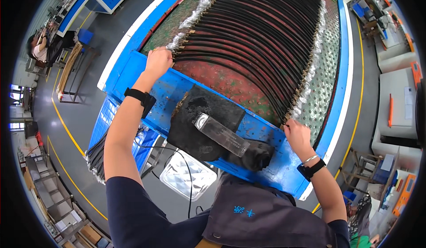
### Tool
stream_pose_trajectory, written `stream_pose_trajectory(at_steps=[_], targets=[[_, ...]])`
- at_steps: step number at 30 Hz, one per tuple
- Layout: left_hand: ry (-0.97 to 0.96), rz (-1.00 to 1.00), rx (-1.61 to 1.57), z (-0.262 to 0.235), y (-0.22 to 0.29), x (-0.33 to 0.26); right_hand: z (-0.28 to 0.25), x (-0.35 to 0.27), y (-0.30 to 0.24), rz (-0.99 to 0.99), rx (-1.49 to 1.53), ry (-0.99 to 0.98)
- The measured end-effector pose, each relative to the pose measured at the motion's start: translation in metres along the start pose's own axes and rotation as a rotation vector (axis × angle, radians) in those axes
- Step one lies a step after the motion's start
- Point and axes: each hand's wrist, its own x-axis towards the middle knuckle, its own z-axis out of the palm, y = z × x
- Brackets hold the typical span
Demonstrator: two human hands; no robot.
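Observation:
Many thin black hoses [255,31] lie side by side across a worn red and green studded surface [213,77]. Brass-coloured fittings end them, with clear plastic wrapping [188,23] along the left row of ends and more clear plastic [306,86] along the right. At the nearest hose's left end, my left hand [159,62] is closed, fingers curled round the tip. My right hand [298,136] pinches that hose's right end. Between the hands the hose bows in a curve. My fingers hide both of its tips.
On the blue front ledge [262,130] rest a black mat [182,126], a dark rectangular block [222,135] and a bunched black cloth [259,155]. A blue crate [104,117] with more hoses stands at left, beside a stool [188,175]. Another person [41,48] sits far left.

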Motion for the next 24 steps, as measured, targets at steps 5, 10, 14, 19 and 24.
stream_pose_trajectory(at_steps=[5, 10, 14, 19, 24], targets=[[0.028, 0.024, 0.016, 0.0020, -0.0018, 0.0021, 0.0026, 0.0006, -0.0002, -0.007, 0.022, 0.029], [0.033, 0.035, 0.006, 0.0055, -0.0078, 0.0007, 0.0053, 0.0018, 0.0000, -0.028, 0.022, 0.055], [0.026, 0.041, -0.014, 0.0044, -0.0033, 0.0008, 0.0070, 0.0022, 0.0015, -0.027, 0.033, 0.073], [0.043, 0.055, 0.001, 0.0057, -0.0034, -0.0003, 0.0085, 0.0017, 0.0038, -0.016, 0.047, 0.084], [0.050, 0.053, -0.016, 0.0039, -0.0051, -0.0023, 0.0073, 0.0024, 0.0030, -0.018, 0.027, 0.068]])
